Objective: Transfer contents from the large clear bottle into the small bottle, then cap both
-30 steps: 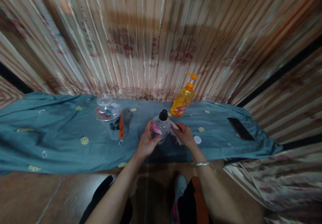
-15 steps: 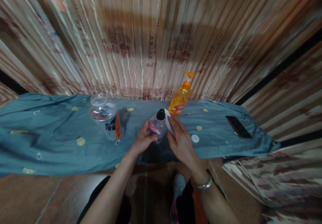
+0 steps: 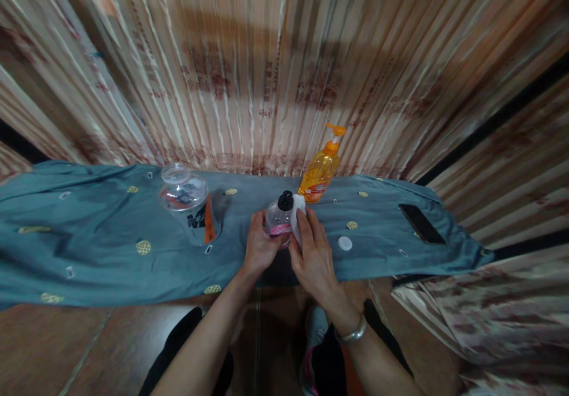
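My left hand (image 3: 263,243) is wrapped round a small clear bottle (image 3: 276,213) with a black cap (image 3: 285,200) and a pink label. The bottle is upright, its lower part hidden behind my fingers. In my right hand (image 3: 315,252) a folded white tissue (image 3: 299,207) is pressed to the bottle's right side. Behind my right hand stands an orange pump bottle (image 3: 317,173) with yellow liquid in it. A small white lid (image 3: 345,243) lies to the right of that hand.
A large clear plastic jar (image 3: 189,209) without a lid stands at the left of the cloth-covered table (image 3: 102,224). A black phone (image 3: 421,223) lies at the right. Striped curtains (image 3: 249,76) hang behind the table and on the right.
My right hand has shifted slightly left and down, bringing the tissue round toward the bottle's front. The bottle is turned a little, and my left thumb now lies nearer my right fingers.
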Demonstrator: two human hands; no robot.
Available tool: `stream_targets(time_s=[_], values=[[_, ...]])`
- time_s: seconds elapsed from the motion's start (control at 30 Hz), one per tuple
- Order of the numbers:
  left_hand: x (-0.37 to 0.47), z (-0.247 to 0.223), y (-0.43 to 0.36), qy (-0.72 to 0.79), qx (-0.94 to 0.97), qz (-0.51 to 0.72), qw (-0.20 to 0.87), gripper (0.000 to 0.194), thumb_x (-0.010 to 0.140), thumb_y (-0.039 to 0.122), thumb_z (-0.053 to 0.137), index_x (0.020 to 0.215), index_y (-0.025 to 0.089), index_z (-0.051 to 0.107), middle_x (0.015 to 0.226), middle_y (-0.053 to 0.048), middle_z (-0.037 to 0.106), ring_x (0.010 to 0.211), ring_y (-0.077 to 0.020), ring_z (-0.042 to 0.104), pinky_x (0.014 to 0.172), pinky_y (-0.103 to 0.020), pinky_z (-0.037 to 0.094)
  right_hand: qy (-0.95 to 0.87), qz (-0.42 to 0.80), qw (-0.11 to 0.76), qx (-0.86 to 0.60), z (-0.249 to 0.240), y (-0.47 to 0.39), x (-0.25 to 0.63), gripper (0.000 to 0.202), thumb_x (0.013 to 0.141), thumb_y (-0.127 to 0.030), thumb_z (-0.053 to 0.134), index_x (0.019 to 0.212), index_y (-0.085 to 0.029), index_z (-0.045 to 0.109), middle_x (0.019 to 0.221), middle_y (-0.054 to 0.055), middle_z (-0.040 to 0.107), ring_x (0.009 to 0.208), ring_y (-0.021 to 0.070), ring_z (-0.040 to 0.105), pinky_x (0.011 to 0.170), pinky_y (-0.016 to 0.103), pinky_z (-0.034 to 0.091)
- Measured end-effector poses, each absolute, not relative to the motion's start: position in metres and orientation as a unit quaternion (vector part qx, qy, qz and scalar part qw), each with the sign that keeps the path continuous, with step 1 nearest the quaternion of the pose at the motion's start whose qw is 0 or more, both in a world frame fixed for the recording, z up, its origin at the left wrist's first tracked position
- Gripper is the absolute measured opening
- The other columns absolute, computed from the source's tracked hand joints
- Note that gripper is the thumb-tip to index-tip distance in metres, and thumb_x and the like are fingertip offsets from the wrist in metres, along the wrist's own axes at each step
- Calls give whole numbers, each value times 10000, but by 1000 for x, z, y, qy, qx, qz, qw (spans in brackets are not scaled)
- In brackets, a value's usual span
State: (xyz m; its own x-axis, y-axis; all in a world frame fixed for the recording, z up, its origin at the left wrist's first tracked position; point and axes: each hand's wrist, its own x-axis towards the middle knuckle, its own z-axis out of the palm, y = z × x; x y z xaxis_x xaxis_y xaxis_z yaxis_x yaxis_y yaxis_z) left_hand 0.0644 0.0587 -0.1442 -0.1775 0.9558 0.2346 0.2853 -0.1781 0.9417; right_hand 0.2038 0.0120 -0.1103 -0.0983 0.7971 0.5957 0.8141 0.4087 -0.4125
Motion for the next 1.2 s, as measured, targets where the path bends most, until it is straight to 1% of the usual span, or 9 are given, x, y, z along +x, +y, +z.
stream_targets(time_s=[0.1, 0.2, 0.37, 0.43, 0.57, 0.77, 0.93, 1.07, 1.2], values=[[65, -139, 58, 560, 570, 522, 297, 535, 676, 295, 833, 1148, 195, 602, 1135, -92, 643, 1128, -311, 622, 1043, -503, 496, -743, -10, 397, -540, -110, 12, 203, 558, 1010, -204, 445, 1565, -141, 444, 1555, 230, 509, 1407, 348, 533, 1149, 591, 473], [69, -140, 49, 549, 594, 517, 280, 639, 694, 279, 800, 1278, 185, 558, 1294, -146, 629, 1267, -348, 569, 1152, -549, 413, -739, -4, 400, -542, -109, 13, 205, 565, 1005, -197, 441, 1567, -138, 440, 1552, 228, 513, 1433, 344, 511, 1164, 589, 462], [78, -156, 19, 513, 665, 500, 212, 827, 826, 240, 655, 1569, 164, 298, 1620, -221, 403, 1510, -382, 383, 1237, -617, 290, -733, 28, 409, -543, -106, 20, 215, 585, 996, -192, 430, 1580, -158, 423, 1572, 208, 500, 1480, 320, 471, 1199, 580, 434], [77, -161, 11, 496, 681, 495, 214, 776, 894, 239, 592, 1594, 172, 266, 1622, -222, 406, 1526, -355, 380, 1247, -601, 286, -737, 39, 411, -535, -104, 23, 219, 579, 993, -176, 419, 1571, -153, 435, 1571, 205, 503, 1490, 306, 464, 1209, 560, 434], [69, -161, 10, 481, 675, 495, 261, 638, 957, 291, 556, 1558, 212, 357, 1614, -193, 439, 1509, -326, 426, 1229, -562, 350, -740, 36, 409, -532, -103, 21, 220, 604, 986, -161, 430, 1589, -180, 415, 1579, 188, 499, 1501, 304, 454, 1212, 559, 437], [58, -157, 20, 477, 652, 506, 303, 629, 899, 358, 653, 1480, 211, 463, 1595, -201, 466, 1462, -358, 478, 1146, -569, 449, -744, -35, 390, -541, -105, -4, 207, 608, 1028, -224, 445, 1620, -137, 340, 1574, 238, 497, 1468, 350, 494, 1171, 589, 474], [56, -146, 36, 498, 619, 496, 351, 896, 679, 306, 818, 1499, 203, 476, 1614, -202, 452, 1470, -370, 460, 1183, -551, 403, -751, -56, 384, -534, -110, -13, 208, 606, 1039, -229, 450, 1623, -136, 321, 1574, 252, 498, 1472, 362, 493, 1164, 608, 476], [61, -139, 52, 481, 606, 476, 419, 859, 556, 209, 867, 1377, 240, 618, 1465, -129, 622, 1387, -377, 535, 1183, -555, 390, -752, -42, 389, -530, -113, -9, 213, 608, 1041, -234, 444, 1628, -143, 313, 1585, 255, 487, 1483, 362, 482, 1155, 617, 484], [68, -144, 55, 465, 590, 485, 449, 824, 586, 241, 886, 1357, 210, 598, 1312, -102, 718, 1236, -321, 657, 1104, -480, 486, -748, -32, 389, -537, -110, -7, 215, 615, 1034, -238, 453, 1628, -148, 323, 1591, 240, 487, 1488, 355, 477, 1169, 607, 474]])
